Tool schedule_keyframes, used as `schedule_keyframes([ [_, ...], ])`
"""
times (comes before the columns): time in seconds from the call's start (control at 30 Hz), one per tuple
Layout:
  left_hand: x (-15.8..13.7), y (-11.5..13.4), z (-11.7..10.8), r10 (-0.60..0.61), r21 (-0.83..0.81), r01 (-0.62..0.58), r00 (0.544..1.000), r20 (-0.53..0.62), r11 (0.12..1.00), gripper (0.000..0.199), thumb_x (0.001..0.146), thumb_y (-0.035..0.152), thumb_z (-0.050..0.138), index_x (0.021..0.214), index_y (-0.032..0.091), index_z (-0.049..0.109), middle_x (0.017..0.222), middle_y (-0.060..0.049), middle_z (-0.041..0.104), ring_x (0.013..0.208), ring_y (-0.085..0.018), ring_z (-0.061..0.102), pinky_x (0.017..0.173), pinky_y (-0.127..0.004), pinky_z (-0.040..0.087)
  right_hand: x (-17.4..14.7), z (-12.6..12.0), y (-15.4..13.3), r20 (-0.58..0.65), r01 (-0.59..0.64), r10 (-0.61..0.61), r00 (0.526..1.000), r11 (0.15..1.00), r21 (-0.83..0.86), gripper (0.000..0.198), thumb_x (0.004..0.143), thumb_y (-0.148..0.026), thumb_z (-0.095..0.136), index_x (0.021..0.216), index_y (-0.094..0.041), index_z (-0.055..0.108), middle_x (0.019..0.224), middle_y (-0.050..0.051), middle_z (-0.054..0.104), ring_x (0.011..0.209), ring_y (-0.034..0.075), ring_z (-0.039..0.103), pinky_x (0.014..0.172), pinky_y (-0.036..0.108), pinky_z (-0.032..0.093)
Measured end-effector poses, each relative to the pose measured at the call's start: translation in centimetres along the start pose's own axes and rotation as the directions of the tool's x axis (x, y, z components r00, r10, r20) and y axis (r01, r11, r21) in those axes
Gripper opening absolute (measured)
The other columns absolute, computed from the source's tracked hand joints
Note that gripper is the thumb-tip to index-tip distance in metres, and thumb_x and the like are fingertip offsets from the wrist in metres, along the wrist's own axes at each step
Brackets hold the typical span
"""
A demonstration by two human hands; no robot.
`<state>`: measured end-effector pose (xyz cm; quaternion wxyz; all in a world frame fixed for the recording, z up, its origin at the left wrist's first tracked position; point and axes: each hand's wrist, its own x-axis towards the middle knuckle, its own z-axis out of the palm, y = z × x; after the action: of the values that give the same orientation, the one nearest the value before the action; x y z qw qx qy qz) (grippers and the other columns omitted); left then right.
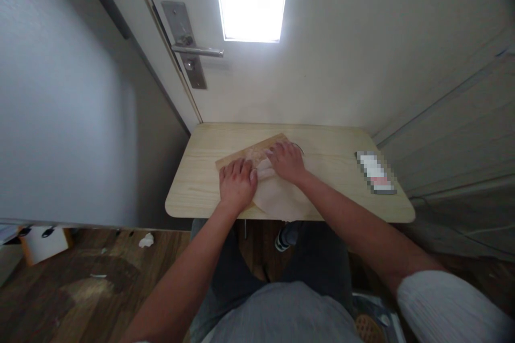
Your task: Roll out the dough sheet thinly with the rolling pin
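A thin pale sheet [277,201], perhaps dough or cloth, lies over a wooden board [225,163] on the small table. Its near edge reaches the table's front edge, and a folded or rolled band [264,169] crosses it between my hands. My left hand [238,185] rests palm down on the left part, fingers stretched forward over the board and thumb towards the band. On the right, my right hand [287,162] lies palm down on the sheet and band, fingers stretched forward and left. Whatever is beneath both palms is hidden. A thin dark curved line [298,147] shows beside the right hand.
The light wood table [338,171] stands against a white door with a metal handle [197,51]. A phone-like object [376,173], its screen blurred out, lies at the table's right. A grey panel [80,134] stands at left. Below right is a container [396,321].
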<state>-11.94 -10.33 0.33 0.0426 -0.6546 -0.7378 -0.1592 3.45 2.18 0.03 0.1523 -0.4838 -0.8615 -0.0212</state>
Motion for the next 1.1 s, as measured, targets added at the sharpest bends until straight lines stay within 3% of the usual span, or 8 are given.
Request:
schedule_keyframes([
  [0.3,1.9,-0.7,0.5,-0.036,0.042,0.034,0.998,0.047,0.999,0.046,0.102,0.042,0.028,0.138,0.025,0.051,0.148,-0.010,0.050,0.136,-0.032,0.042,0.110,-0.054,0.031,1.6,0.6,-0.6,0.001,-0.040,0.040,0.999,0.999,-0.027,0.056,0.103,-0.055,0.028,0.119,-0.017,0.065,0.123,0.015,0.064,0.117,0.030,0.050,0.095,0.041,0.034],
  [0.63,4.7,-2.2,1.6,-0.109,0.008,0.109,0.981,0.161,0.994,0.050,0.100,0.045,0.029,0.144,0.030,0.047,0.154,-0.009,0.044,0.141,-0.034,0.036,0.112,-0.063,0.028,3.6,1.5,-0.4,-0.030,0.035,-0.034,0.999,0.998,0.042,0.056,0.100,-0.059,0.034,0.118,-0.017,0.065,0.120,0.014,0.065,0.116,0.030,0.050,0.097,0.041,0.032],
  [1.1,7.4,-3.8,2.4,-0.169,-0.065,0.188,0.958,0.234,0.980,0.051,0.099,0.045,0.032,0.145,0.030,0.046,0.154,-0.008,0.045,0.141,-0.034,0.038,0.111,-0.068,0.029,6.7,1.7,-1.2,0.026,-0.117,0.116,0.993,0.991,0.068,0.064,0.097,-0.066,0.035,0.119,-0.013,0.063,0.119,0.019,0.062,0.113,0.033,0.052,0.094,0.045,0.037],
])
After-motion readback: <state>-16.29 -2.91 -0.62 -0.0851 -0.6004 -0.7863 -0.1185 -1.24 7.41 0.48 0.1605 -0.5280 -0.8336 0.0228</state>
